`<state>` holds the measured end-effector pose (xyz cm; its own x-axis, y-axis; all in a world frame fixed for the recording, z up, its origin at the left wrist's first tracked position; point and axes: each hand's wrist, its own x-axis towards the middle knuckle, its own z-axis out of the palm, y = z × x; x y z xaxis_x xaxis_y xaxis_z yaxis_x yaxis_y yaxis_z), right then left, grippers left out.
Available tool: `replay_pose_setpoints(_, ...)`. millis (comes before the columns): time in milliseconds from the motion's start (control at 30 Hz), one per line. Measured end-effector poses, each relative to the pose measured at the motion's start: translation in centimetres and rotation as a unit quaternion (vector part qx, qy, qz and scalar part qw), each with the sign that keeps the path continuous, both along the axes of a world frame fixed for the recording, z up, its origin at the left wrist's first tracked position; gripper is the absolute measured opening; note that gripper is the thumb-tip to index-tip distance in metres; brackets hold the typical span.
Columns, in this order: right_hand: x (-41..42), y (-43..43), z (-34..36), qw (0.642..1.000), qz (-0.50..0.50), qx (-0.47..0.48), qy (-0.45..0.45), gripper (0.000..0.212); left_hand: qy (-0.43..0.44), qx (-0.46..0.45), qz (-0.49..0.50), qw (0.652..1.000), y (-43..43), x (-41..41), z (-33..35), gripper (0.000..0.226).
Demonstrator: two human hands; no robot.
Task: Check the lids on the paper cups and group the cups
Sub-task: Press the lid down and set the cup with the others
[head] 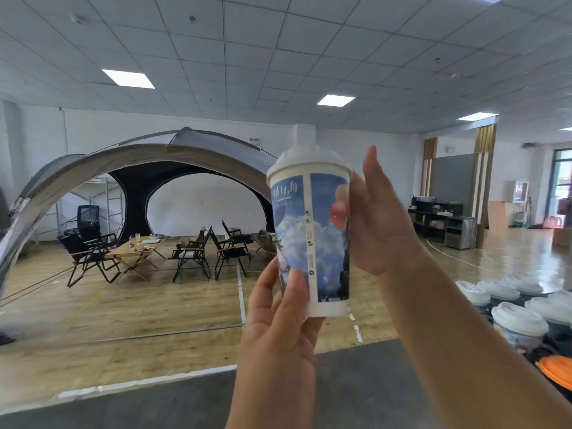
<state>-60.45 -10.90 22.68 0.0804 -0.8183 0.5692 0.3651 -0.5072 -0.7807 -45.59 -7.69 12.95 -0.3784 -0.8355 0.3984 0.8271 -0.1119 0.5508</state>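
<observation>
A tall paper cup (312,239) printed with blue sky and clouds is raised upright in front of me, with a white plastic lid (308,161) seated on its rim. My left hand (278,317) grips the cup's lower part, thumb across the front. My right hand (380,218) lies flat against the cup's right side, fingers straight and pointing up. Several more lidded cups (520,323) stand grouped at the lower right.
The dark table (356,385) runs along the bottom, with an orange round thing (557,371) at its right edge. Beyond lie a wooden floor, a large grey tent (139,168), folding chairs and a low table (136,252). Shelving stands at the far right.
</observation>
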Motion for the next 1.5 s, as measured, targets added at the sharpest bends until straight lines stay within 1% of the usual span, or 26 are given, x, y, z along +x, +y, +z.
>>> replay_pose_setpoints(33, -0.4, 0.4, 0.0, 1.0, -0.023, 0.014, 0.01, 0.05, -0.028, -0.004, 0.043, 0.999, -0.1, -0.4, -0.2, 0.075)
replay_pose_setpoints(67, -0.8, 0.6, 0.0, 0.998, -0.046, 0.031, 0.015, 0.051, -0.048, -0.017, 0.067, 0.996, -0.2, -0.8, -0.3, 0.073)
replay_pose_setpoints(100, -1.2, 0.5, 0.0, 0.996, -0.07, 0.048, 0.018, 0.053, -0.055, -0.029, 0.08, 0.995, -0.1, -1.2, -0.3, 0.074)
replay_pose_setpoints(167, -1.7, 0.5, 0.0, 0.993, -0.091, 0.074, 0.017, 0.056, -0.053, -0.039, 0.07, 0.995, 0.0, -1.9, -0.4, 0.079)
replay_pose_setpoints(233, -1.5, 0.9, -0.2, 0.995, -0.068, 0.07, -0.001, 0.054, -0.04, -0.021, 0.013, 0.999, 0.1, -2.0, -0.4, 0.072)
replay_pose_setpoints(300, -1.4, 1.1, -0.3, 0.998, -0.026, 0.042, -0.027, 0.05, -0.03, 0.009, -0.11, 0.993, 0.2, -1.8, -0.5, 0.068)
replay_pose_setpoints(333, -1.3, 1.1, -0.4, 0.999, -0.004, 0.034, -0.039, 0.054, -0.03, 0.012, -0.172, 0.985, 0.3, -1.7, -0.5, 0.074)
replay_pose_setpoints(367, -1.2, 0.9, -0.6, 0.998, 0.008, 0.027, -0.048, 0.065, -0.026, 0.011, -0.215, 0.976, 0.3, -1.5, -0.6, 0.08)
replay_pose_setpoints(433, -0.8, 0.4, -1.1, 0.998, 0.006, 0.028, -0.048, 0.1, -0.007, 0.002, -0.247, 0.969, 0.0, -1.4, -0.8, 0.083)
replay_pose_setpoints(467, -0.5, 0.1, -1.3, 0.998, 0.005, 0.028, -0.052, 0.111, 0.003, -0.005, -0.246, 0.969, -0.3, -1.4, -1.0, 0.08)
replay_pose_setpoints(533, 0.2, 0.0, -1.4, 0.997, -0.002, 0.04, -0.065, 0.117, 0.011, -0.018, -0.235, 0.972, -0.6, -1.2, -1.1, 0.072)
replay_pose_setpoints(567, 0.5, 0.0, -1.5, 0.996, -0.01, 0.051, -0.067, 0.114, 0.012, -0.024, -0.228, 0.973, -0.9, -1.1, -1.3, 0.07)
replay_pose_setpoints(600, 0.8, 0.4, -1.5, 0.996, -0.039, 0.061, -0.058, 0.104, 0.01, -0.033, -0.216, 0.976, -1.1, -0.9, -1.4, 0.07)
replay_pose_setpoints(667, 0.7, 0.9, -1.6, 0.99, -0.126, 0.05, -0.026, 0.067, -0.004, -0.057, -0.156, 0.986, -1.8, -0.6, -1.8, 0.074)
replay_pose_setpoints(700, 0.5, 1.2, -2.0, 0.988, -0.148, 0.041, -0.006, 0.061, -0.026, -0.072, -0.105, 0.992, -2.2, -0.6, -2.2, 0.076)
replay_pose_setpoints(767, -0.2, 1.9, -3.5, 0.985, -0.166, 0.046, 0.033, 0.058, -0.108, -0.124, 0.004, 0.986, -3.3, -0.8, -3.3, 0.076)
replay_pose_setpoints(833, -1.4, 2.5, -6.0, 0.981, -0.17, 0.074, 0.052, 0.061, -0.192, -0.181, 0.064, 0.962, -4.4, -1.7, -5.4, 0.078)
replay_pose_setpoints(900, -3.5, 3.2, -9.1, 0.974, -0.183, 0.116, 0.072, 0.06, -0.268, -0.217, 0.059, 0.937, -5.1, -3.0, -8.0, 0.084)
replay_pose_setpoints(967, -5.6, 4.5, -12.6, 0.968, -0.186, 0.145, 0.087, 0.059, -0.334, -0.239, 0.023, 0.912, -5.1, -4.8, -10.5, 0.083)
replay_pose_setpoints(1033, -7.9, 6.0, -16.2, 0.967, -0.175, 0.172, 0.07, 0.063, -0.406, -0.247, 0.008, 0.88, -4.4, -7.0, -12.5, 0.076)
replay_pose_setpoints(1133, -11.9, 7.3, -20.1, 0.963, -0.178, 0.201, 0.019, 0.073, -0.476, -0.25, -0.005, 0.843, -3.6, -11.1, -14.2, 0.061)
replay_pose_setpoints(1167, -13.3, 7.5, -20.7, 0.96, -0.187, 0.206, 0.007, 0.071, -0.487, -0.251, -0.006, 0.836, -3.6, -12.8, -14.5, 0.057)
replay_pose_setpoints(1233, -16.3, 7.3, -21.4, 0.955, -0.207, 0.215, -0.011, 0.06, -0.496, -0.252, 0.001, 0.831, -3.8, -16.7, -15.2, 0.053)
replay_pose_setpoints(1333, -21.9, 5.7, -22.2, 0.934, -0.249, 0.248, -0.063, 0.049, -0.509, -0.237, 0.029, 0.827, -4.9, -23.0, -15.8, 0.048)
replay_pose_setpoints(1400, -25.6, 3.9, -22.4, 0.916, -0.29, 0.265, -0.079, 0.045, -0.522, -0.215, 0.044, 0.824, -6.5, -27.5, -16.4, 0.056)
replay_pose_setpoints(1500, -29.7, 1.1, -22.5, 0.879, -0.364, 0.3, -0.073, 0.03, -0.546, -0.191, 0.057, 0.814, -9.7, -33.3, -17.0, 0.07)
